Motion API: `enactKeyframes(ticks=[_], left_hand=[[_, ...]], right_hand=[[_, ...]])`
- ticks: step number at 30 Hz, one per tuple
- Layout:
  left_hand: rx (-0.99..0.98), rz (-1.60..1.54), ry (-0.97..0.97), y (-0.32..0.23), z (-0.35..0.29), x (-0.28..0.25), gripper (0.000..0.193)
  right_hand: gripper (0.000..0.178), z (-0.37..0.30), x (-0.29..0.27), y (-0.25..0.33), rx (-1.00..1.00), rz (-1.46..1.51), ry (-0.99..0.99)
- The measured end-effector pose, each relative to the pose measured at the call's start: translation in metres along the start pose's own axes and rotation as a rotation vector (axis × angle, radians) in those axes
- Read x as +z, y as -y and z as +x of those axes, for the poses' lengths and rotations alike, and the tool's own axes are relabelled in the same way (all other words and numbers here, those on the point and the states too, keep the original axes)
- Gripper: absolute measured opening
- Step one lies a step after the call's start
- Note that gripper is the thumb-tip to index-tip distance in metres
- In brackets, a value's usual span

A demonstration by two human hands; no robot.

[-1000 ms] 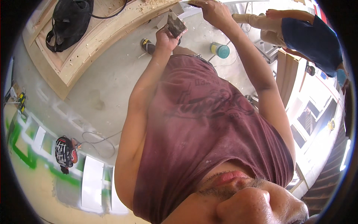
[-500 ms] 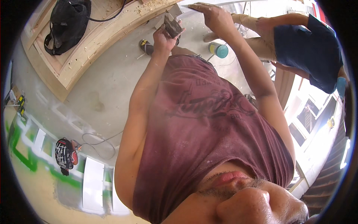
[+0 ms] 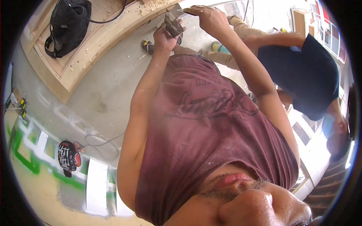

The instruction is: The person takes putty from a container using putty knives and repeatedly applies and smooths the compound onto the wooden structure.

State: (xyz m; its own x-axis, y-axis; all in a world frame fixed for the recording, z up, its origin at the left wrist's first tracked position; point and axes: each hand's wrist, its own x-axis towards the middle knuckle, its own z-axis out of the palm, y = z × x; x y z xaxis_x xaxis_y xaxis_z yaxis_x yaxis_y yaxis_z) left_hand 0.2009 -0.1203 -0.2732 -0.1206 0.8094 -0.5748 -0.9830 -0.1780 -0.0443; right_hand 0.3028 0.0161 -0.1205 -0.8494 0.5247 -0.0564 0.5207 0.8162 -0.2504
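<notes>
My left hand (image 3: 164,40) is closed around a flat, angular scraper (image 3: 174,28) caked in dark grey-brown, its pointed corner facing away from me. Just to the right and slightly farther off, my right hand (image 3: 213,22) grips a thin flat-bladed putty knife (image 3: 187,12). I see that blade nearly edge-on, pointing left toward the scraper, with a small gap between the two. The fingers of my right hand partly hide the knife's handle.
A wooden frame (image 3: 81,73) strewn with shavings lies at the far left, bearing a black mesh bag (image 3: 69,26). A co-worker in a navy shirt (image 3: 298,71) bends close on my right, beside a teal-lidded container (image 3: 217,47). Another person (image 3: 68,156) is left, near a floor cable (image 3: 100,147).
My right hand has shifted slightly left, bringing the putty knife nearer the scraper. The co-worker has moved closer, and their leg now partly hides the container. My left hand has barely moved.
</notes>
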Motion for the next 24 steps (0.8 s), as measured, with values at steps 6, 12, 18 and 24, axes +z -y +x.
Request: enactKeyframes(ticks=[6, 12, 18, 24], left_hand=[[-0.030, 0.002, 0.014, -0.002, 0.002, 0.000, 0.048], [-0.034, -0.030, -0.001, -0.004, 0.004, -0.002, 0.046], [-0.041, -0.022, -0.009, -0.007, 0.004, 0.000, 0.045], [-0.041, 0.087, -0.013, -0.007, -0.005, 0.017, 0.061]], right_hand=[[0.050, 0.018, -0.012, -0.002, 0.175, -0.076, 0.183], [0.048, 0.013, 0.000, -0.012, -0.093, 0.136, -0.031], [0.057, -0.012, 0.012, -0.023, -0.217, -0.078, 0.007], [0.048, -0.012, -0.024, -0.035, 0.146, 0.127, -0.019]])
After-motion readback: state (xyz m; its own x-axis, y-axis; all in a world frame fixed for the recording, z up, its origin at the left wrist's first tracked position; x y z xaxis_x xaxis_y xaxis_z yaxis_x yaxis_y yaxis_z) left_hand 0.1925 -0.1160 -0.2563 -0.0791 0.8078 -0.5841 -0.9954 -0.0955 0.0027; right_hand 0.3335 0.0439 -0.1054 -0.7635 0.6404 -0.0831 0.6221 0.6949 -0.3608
